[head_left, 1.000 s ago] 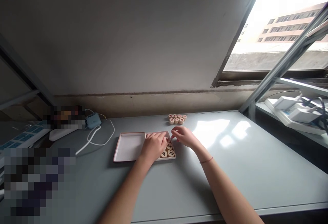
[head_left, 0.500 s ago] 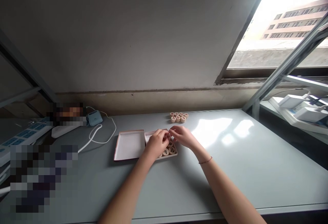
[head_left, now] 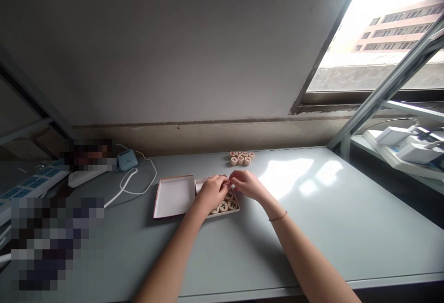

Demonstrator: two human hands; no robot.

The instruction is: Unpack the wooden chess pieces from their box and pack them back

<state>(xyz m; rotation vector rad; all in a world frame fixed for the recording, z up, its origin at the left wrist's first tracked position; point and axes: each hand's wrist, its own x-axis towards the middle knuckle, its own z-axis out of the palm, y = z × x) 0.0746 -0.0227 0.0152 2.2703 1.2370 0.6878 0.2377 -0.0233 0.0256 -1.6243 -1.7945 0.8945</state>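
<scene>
An open shallow box (head_left: 237, 210) holds round wooden Chinese chess pieces (head_left: 223, 206) with dark characters, lying side by side in its front right part. Above them, my left hand (head_left: 212, 193) is closed, its fingertips on a Chinese chess piece (head_left: 227, 186) that is mostly covered. From the right, my right hand (head_left: 247, 183) meets it in a pinch at the same piece, over the box's right edge. The left half of the box, its lid (head_left: 175, 196), lies flat with a bare white inside. My left hand hides much of the box's middle.
Behind the box, more chess pieces (head_left: 241, 158) with red characters stand in short stacks. A blue charger-like block (head_left: 127, 159) with a white cable (head_left: 154, 173) lies at the left, near a power strip (head_left: 38, 180). White adapters (head_left: 418, 157) sit on a shelf at the right.
My left hand's fingers have shifted slightly, and the piece between both hands shows less of its face. Otherwise the hands, box and stacks stay nearly in place.
</scene>
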